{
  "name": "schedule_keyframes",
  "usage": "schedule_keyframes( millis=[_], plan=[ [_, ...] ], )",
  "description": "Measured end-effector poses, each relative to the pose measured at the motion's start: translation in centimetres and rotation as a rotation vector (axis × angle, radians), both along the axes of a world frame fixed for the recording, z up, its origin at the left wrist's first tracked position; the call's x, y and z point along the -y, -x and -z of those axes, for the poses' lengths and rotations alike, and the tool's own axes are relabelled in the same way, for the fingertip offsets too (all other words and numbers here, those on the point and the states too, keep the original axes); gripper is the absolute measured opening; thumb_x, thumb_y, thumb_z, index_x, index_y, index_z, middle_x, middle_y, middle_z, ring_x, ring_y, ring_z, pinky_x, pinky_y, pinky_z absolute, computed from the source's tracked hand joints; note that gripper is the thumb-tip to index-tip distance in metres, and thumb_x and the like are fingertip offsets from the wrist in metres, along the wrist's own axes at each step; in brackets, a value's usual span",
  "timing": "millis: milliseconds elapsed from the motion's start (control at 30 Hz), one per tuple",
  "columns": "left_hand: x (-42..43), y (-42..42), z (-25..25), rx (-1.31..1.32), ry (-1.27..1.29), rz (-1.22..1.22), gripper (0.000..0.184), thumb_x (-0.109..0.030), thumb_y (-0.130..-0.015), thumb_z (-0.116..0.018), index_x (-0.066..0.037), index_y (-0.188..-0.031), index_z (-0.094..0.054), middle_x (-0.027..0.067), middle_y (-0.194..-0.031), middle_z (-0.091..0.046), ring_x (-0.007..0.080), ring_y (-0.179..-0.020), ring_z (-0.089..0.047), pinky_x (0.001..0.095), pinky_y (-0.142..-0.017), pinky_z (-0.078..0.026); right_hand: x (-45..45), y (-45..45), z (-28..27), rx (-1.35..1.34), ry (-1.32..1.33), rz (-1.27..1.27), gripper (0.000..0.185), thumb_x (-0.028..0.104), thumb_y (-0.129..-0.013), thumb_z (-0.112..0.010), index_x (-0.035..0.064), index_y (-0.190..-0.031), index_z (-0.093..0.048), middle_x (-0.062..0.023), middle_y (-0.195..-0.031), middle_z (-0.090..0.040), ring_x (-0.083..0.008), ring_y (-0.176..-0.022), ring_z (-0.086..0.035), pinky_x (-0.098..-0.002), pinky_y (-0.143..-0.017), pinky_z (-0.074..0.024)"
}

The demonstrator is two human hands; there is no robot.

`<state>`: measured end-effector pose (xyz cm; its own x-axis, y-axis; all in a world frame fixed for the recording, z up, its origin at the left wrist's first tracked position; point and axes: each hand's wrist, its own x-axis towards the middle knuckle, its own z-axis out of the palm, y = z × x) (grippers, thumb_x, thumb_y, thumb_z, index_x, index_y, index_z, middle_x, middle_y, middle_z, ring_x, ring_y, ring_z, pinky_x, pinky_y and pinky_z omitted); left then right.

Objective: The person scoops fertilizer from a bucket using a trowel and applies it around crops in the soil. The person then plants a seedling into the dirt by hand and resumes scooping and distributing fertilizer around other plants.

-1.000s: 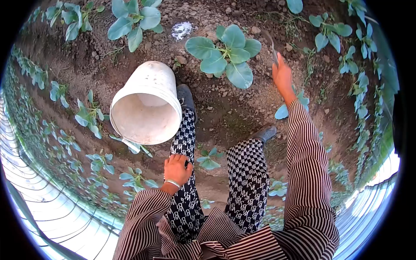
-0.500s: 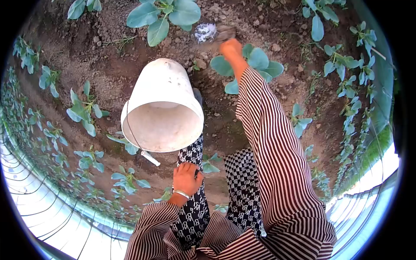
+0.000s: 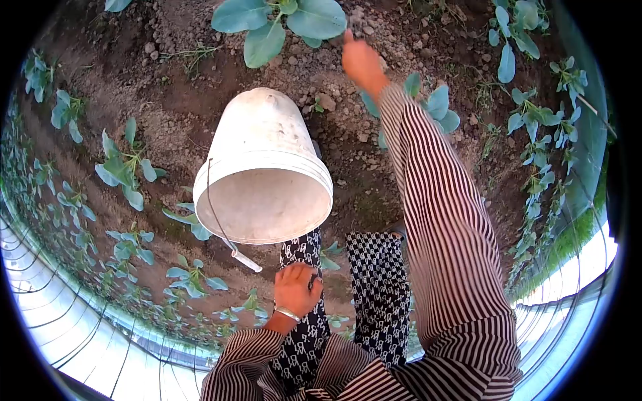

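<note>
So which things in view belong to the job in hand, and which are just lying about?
In the job, apparently:
right hand, whatever it holds blurred
crumbly brown soil around it
broad-leaved blue-green plant next to it

Seemingly just lying about:
white plastic bucket, apart from the left hand
small tan stone

I count one white bucket (image 3: 264,163), one wire handle (image 3: 212,210) and one pale grip (image 3: 247,260). Around the bucket's clock, two bare hands: one left hand (image 3: 296,289) near six, one right hand (image 3: 364,65) between one and two. Two striped sleeves (image 3: 445,200), one bracelet (image 3: 287,313). One large plant (image 3: 266,43) at twelve; the smaller plants (image 3: 124,170) towards nine defeat my counting.
</note>
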<state>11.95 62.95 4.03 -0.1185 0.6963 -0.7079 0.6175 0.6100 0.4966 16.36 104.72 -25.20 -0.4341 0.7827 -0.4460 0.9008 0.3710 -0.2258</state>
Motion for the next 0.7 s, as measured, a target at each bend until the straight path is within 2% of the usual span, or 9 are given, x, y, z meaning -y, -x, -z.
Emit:
schedule_keyframes(
  millis=[67, 167, 267, 400, 433, 533, 633, 700],
  plan=[
    [-0.6, 0.1, -0.4, -0.002, 0.014, -0.003, 0.018, -0.022, -0.072, -0.061, -0.011, -0.086, -0.063, 0.0057, -0.096, -0.062, 0.0240, -0.096, -0.056, 0.0388, -0.082, -0.040, 1.4, -1.6, -1.7, 0.064, 0.004, -0.065, 0.039, 0.014, -0.092, -0.040, -0.0009, -0.128, -0.042, -0.0232, -0.085, -0.063, -0.0376, -0.080, -0.064, -0.0471, -0.070, -0.0515],
    [-0.8, -0.1, -0.3, -0.003, 0.009, 0.002, 0.018, -0.021, -0.072, -0.061, -0.010, -0.086, -0.063, 0.0060, -0.095, -0.062, 0.0239, -0.095, -0.056, 0.0391, -0.081, -0.040, -1.1, -5.0, -5.3, 0.075, 0.005, -0.258, 0.038, 0.013, -0.093, -0.040, 0.0008, -0.129, -0.042, -0.0225, -0.083, -0.063, -0.0364, -0.078, -0.064, -0.0462, -0.068, -0.0516],
    [-0.9, -0.1, -0.4, -0.015, -0.002, 0.002, 0.017, -0.021, -0.072, -0.061, -0.010, -0.086, -0.063, 0.0059, -0.094, -0.062, 0.0238, -0.094, -0.057, 0.0389, -0.080, -0.040, -4.8, -5.8, -8.0, 0.188, 0.129, -0.132, 0.050, 0.016, -0.086, -0.053, 0.0066, -0.134, -0.042, -0.0228, -0.097, -0.062, -0.0363, -0.086, -0.062, -0.0458, -0.072, -0.0499],
    [-0.7, -0.3, -0.2, -0.014, -0.028, -0.020, 0.017, -0.021, -0.072, -0.061, -0.010, -0.085, -0.063, 0.0065, -0.093, -0.063, 0.0242, -0.093, -0.057, 0.0388, -0.080, -0.041, -5.0, -6.8, -0.9, 0.046, 0.031, 0.444, 0.048, 0.016, -0.085, -0.055, 0.0023, -0.130, -0.045, -0.0252, -0.093, -0.063, -0.0389, -0.083, -0.062, -0.0464, -0.070, -0.0504],
    [-0.7, -0.2, -0.3, -0.005, -0.007, -0.018, 0.016, -0.020, -0.073, -0.061, -0.010, -0.085, -0.063, 0.0070, -0.094, -0.063, 0.0242, -0.093, -0.057, 0.0386, -0.080, -0.041, -3.3, -6.8, -0.5, 0.010, 0.014, 0.282, 0.043, 0.013, -0.089, -0.046, -0.0086, -0.126, -0.044, -0.0249, -0.091, -0.064, -0.0376, -0.080, -0.064, -0.0461, -0.069, -0.0510],
    [-0.6, -0.1, -0.2, -0.027, -0.045, -0.001, 0.016, -0.020, -0.073, -0.060, -0.010, -0.085, -0.063, 0.0072, -0.094, -0.062, 0.0240, -0.092, -0.057, 0.0382, -0.080, -0.041, 1.5, -6.0, -0.9, -0.013, 0.145, 0.326, 0.053, 0.013, -0.084, -0.051, -0.0085, -0.131, -0.039, -0.0262, -0.089, -0.063, -0.0396, -0.080, -0.063, -0.0468, -0.070, -0.0504],
    [-1.1, -0.1, -0.5, -0.011, -0.009, 0.004, 0.019, -0.020, -0.074, -0.060, -0.010, -0.089, -0.062, 0.0069, -0.095, -0.062, 0.0252, -0.092, -0.056, 0.0388, -0.081, -0.041, 3.3, -8.5, -3.4, -0.012, 0.214, 0.126, 0.058, 0.011, -0.079, -0.053, -0.0066, -0.132, -0.038, -0.0273, -0.087, -0.062, -0.0413, -0.079, -0.061, -0.0472, -0.071, -0.0494],
    [-0.7, 0.1, -0.7, -0.002, -0.012, -0.031, 0.022, -0.022, -0.076, -0.059, -0.009, -0.094, -0.060, 0.0069, -0.098, -0.060, 0.0245, -0.095, -0.054, 0.0364, -0.083, -0.039, 4.8, -9.5, -6.6, -0.041, 0.149, 0.251, 0.058, 0.009, -0.079, -0.053, -0.0038, -0.134, -0.037, -0.0280, -0.087, -0.062, -0.0418, -0.078, -0.061, -0.0469, -0.071, -0.0490]
  ],
)
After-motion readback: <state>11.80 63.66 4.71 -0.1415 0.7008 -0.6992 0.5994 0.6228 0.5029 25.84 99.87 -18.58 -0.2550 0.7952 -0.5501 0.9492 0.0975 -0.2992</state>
